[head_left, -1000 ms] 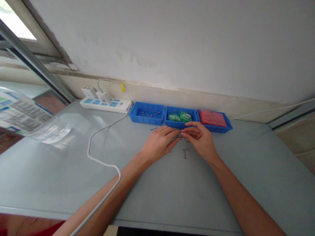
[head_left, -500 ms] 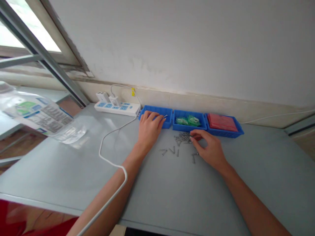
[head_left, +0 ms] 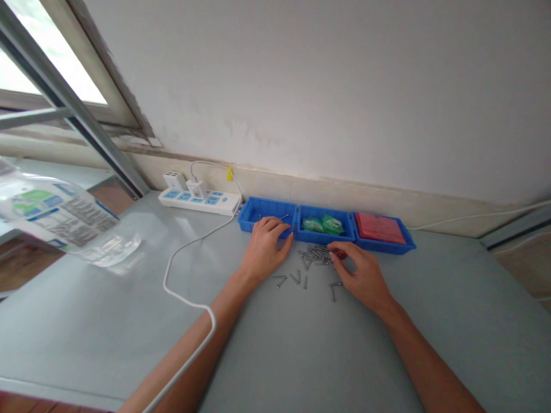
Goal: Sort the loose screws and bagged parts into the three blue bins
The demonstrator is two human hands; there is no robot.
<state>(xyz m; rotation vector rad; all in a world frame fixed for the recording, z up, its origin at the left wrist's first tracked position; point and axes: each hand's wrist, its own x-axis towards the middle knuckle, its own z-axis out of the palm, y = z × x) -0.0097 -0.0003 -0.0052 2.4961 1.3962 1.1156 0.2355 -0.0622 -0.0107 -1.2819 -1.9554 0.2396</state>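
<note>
A pile of small grey screws (head_left: 315,253) lies on the grey table (head_left: 301,355) in front of three blue bins. My right hand (head_left: 364,275) rests on the table, thumb and forefinger pinched on a screw at the pile's right edge. My left hand (head_left: 263,248) lies palm down with spread fingers on the front rim of the left bin (head_left: 247,213), which holds a few screws. Loose screws (head_left: 297,279) are scattered between my hands.
The middle bin (head_left: 301,221) holds green packets (head_left: 323,225) and the right bin (head_left: 408,244) holds red sheets (head_left: 379,228). A white power strip (head_left: 200,199) sits left of the bins, its cable (head_left: 181,252) trailing over my left arm. A clear plastic bag (head_left: 64,221) lies far left.
My left hand left the pile, reached into the left bin, then drew back to its front rim. My right hand stayed at the pile. The camera view shifted.
</note>
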